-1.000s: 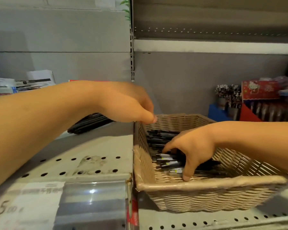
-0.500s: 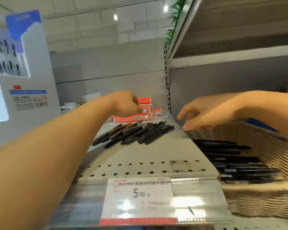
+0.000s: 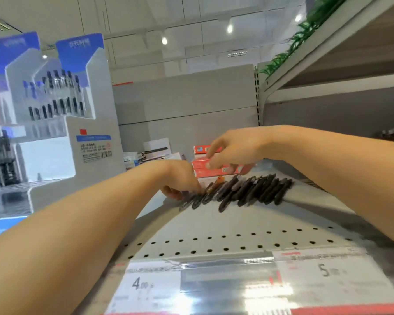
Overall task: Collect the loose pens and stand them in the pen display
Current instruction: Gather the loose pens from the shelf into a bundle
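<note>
1. Loose pens [image 3: 243, 190]: dark barrels, one brownish-orange, lying flat side by side in a slanted row toward the shelf's back edge.
2. Pen display [image 3: 62, 114]: white tiered stand, blue header, pens upright, beyond the shelf's left edge.

The pens [image 3: 243, 192] are showing black, with one brownish-orange one among them at the left; the shelf [image 3: 214, 226] is showing pale grey, dotted with rows of small black holes; the boxes [image 3: 216, 165] behind are showing red, one with a blue patch; the display [image 3: 77, 123] is standing white, with blue headers, a blue strip and a small red square; the price tags [image 3: 150, 287] are showing white with dark digits and a red lower edge; the plant [image 3: 305, 30] is showing green.
</note>
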